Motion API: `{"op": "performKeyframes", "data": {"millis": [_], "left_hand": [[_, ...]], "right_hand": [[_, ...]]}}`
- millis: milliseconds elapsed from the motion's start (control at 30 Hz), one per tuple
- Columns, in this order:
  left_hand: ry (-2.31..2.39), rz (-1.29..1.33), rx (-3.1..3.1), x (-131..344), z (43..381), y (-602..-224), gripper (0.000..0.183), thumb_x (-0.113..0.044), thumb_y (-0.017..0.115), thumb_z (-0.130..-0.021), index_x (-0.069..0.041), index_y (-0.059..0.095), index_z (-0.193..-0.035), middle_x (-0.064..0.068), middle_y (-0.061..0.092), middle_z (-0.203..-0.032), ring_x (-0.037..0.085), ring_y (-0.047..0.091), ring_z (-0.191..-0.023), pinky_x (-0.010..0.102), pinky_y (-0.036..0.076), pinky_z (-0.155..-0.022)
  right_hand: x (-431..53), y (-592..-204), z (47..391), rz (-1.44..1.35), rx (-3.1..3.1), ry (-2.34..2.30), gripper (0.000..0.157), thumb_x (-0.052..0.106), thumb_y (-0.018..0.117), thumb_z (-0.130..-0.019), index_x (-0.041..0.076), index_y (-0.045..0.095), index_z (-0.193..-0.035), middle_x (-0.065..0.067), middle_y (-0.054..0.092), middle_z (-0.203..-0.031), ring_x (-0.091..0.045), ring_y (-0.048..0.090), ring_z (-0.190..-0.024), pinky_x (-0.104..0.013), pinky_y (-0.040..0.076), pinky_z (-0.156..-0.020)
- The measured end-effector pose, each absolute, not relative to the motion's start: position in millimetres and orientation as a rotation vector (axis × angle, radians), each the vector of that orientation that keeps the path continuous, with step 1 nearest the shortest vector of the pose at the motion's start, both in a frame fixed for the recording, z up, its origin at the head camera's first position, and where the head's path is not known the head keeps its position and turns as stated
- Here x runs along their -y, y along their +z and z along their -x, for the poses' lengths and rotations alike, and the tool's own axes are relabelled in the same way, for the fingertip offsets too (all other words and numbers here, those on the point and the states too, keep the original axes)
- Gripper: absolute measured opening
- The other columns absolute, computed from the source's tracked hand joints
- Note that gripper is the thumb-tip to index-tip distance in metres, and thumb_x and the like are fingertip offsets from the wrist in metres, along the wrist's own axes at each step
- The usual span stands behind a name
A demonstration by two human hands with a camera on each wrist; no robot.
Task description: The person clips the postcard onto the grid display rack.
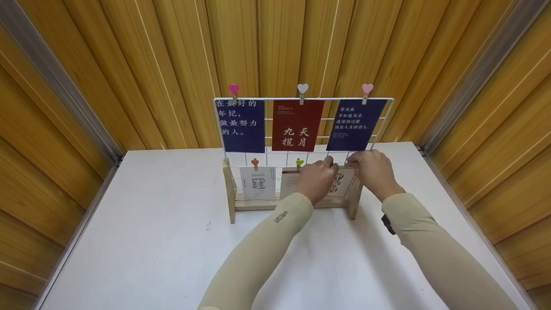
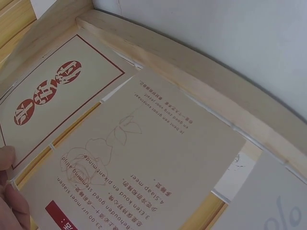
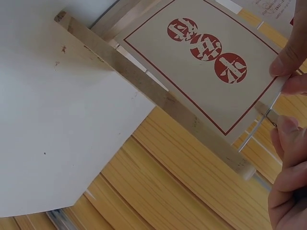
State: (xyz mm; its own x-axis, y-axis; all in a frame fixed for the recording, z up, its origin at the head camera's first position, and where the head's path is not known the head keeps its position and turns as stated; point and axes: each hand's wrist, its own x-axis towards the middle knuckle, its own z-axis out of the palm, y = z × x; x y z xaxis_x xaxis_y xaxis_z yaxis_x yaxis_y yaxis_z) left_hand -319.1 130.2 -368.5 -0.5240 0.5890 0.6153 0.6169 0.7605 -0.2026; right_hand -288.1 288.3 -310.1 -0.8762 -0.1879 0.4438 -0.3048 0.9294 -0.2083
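Note:
A cream card with a red border and red round characters (image 3: 206, 62) lies against the lower part of a white wire grid. My left hand (image 1: 318, 178) pinches this card at its upper edge between thumb and finger; in the right wrist view, the fingertips (image 3: 283, 64) are right at its corner. Beside it, my right hand (image 1: 376, 172) pinches a small wooden clip (image 3: 272, 117) at the grid's wire, near the card's upper edge. Most of the clip is hidden by the fingers. A card with a rose drawing (image 2: 129, 143) hangs next to the bordered one.
The grid (image 1: 269, 128) stands in a wooden base (image 1: 254, 206) on a white table (image 1: 150, 241). Heart clips hold two blue cards (image 1: 241, 129) and a red card (image 1: 297, 116) along the top. Lower left hangs a pale card (image 1: 259, 185). Yellow wood-look panels (image 1: 172, 64) surround the table.

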Motion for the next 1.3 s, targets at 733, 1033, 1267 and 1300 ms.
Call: {"op": "performKeyframes", "data": {"millis": [733, 1033, 1267, 1300], "left_hand": [[-0.054, 0.856, 2.297, -129, 322, -372, 0.018, -0.014, 0.066, -0.091, -0.013, 0.073, -0.108, 0.001, 0.067, -0.105, 0.011, 0.064, -0.066, 0.025, 0.053, -0.049], [-0.071, 0.912, 2.278, -127, 326, -366, 0.022, -0.016, 0.066, -0.091, -0.013, 0.071, -0.112, 0.002, 0.067, -0.108, 0.012, 0.067, -0.069, 0.027, 0.055, -0.053], [-0.112, 0.949, 2.23, -117, 323, -353, 0.013, -0.019, 0.064, -0.092, -0.014, 0.073, -0.099, 0.002, 0.065, -0.109, 0.011, 0.066, -0.07, 0.026, 0.054, -0.052], [-0.125, 0.955, 2.226, -114, 322, -351, 0.013, -0.02, 0.063, -0.093, -0.014, 0.073, -0.098, 0.002, 0.065, -0.105, 0.011, 0.065, -0.068, 0.026, 0.053, -0.051]], "right_hand": [[-291, -324, 290, -0.289, 2.651, 0.472, 0.024, -0.006, 0.064, -0.089, -0.007, 0.069, -0.113, -0.023, 0.071, -0.102, -0.034, 0.067, -0.078, -0.05, 0.053, -0.064], [-291, -324, 288, -0.283, 2.591, 0.424, 0.02, -0.001, 0.06, -0.091, -0.003, 0.072, -0.107, -0.022, 0.071, -0.1, -0.037, 0.069, -0.079, -0.053, 0.053, -0.064], [-291, -325, 288, -0.297, 2.445, 0.377, 0.019, -0.001, 0.057, -0.089, -0.007, 0.071, -0.1, -0.022, 0.071, -0.092, -0.04, 0.069, -0.074, -0.053, 0.054, -0.059], [-293, -326, 289, -0.3, 2.416, 0.377, 0.018, -0.001, 0.057, -0.088, -0.008, 0.071, -0.098, -0.022, 0.071, -0.09, -0.039, 0.068, -0.07, -0.051, 0.053, -0.056]]}}
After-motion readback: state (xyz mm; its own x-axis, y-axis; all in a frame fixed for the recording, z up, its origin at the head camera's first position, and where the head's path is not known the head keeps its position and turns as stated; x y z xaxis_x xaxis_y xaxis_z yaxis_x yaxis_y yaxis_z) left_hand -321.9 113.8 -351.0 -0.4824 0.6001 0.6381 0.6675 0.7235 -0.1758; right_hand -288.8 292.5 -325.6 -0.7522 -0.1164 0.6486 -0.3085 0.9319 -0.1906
